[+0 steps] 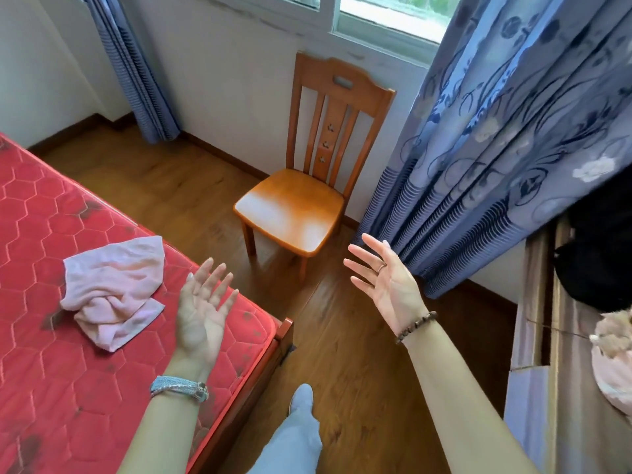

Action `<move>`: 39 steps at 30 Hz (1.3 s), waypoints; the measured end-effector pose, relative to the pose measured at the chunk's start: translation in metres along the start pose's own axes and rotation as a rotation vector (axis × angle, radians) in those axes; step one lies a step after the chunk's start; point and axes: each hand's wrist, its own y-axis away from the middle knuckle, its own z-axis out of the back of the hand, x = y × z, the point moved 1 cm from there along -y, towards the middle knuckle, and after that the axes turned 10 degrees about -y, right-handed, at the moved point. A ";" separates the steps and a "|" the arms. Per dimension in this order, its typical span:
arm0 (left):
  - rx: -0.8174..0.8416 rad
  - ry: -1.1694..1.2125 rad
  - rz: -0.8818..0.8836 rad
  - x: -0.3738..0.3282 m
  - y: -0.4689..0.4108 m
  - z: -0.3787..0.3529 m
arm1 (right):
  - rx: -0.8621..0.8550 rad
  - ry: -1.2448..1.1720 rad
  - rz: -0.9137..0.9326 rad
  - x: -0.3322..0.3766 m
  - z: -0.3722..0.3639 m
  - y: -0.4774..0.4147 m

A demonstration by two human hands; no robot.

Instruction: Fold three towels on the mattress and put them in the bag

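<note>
Both my hands are empty, palms turned up and fingers spread. My left hand [201, 313] hovers over the near corner of the mattress [41, 206]; my right hand [383, 282] hangs out over the wooden floor [342, 364], well apart from the other. Neither touches anything.

Just to the left of my left hand lies a pink towel [113, 289], crumpled. One flap is flat, and the rest is bunched into soft ridges at the middle. It looks thin and limp, so I judge it will need spreading flat before any fold holds. The mattress under it is red, quilted in a stitched hexagon pattern with darker stains, and firm enough to fold on. I see only this one towel on it.

Beyond my hands stands a glossy wooden chair [294, 206]. To the right of my right hand hangs a blue flowered curtain [496, 148], and past it a dark shape [602, 251] that may be the bag; I cannot tell.
</note>
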 end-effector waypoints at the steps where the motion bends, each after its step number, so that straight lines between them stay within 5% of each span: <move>1: -0.018 0.013 0.003 -0.001 -0.008 -0.002 | 0.006 0.006 -0.003 0.005 -0.004 -0.011; 14: -0.257 0.102 -0.092 -0.043 -0.079 -0.009 | 0.186 0.092 -0.120 0.032 -0.073 -0.136; 29: -0.709 0.193 -0.225 -0.027 -0.126 -0.053 | 0.645 0.246 -0.357 0.050 -0.141 -0.302; 39: -1.026 0.307 -0.266 0.001 -0.104 -0.047 | 0.867 0.421 -0.552 -0.004 -0.197 -0.326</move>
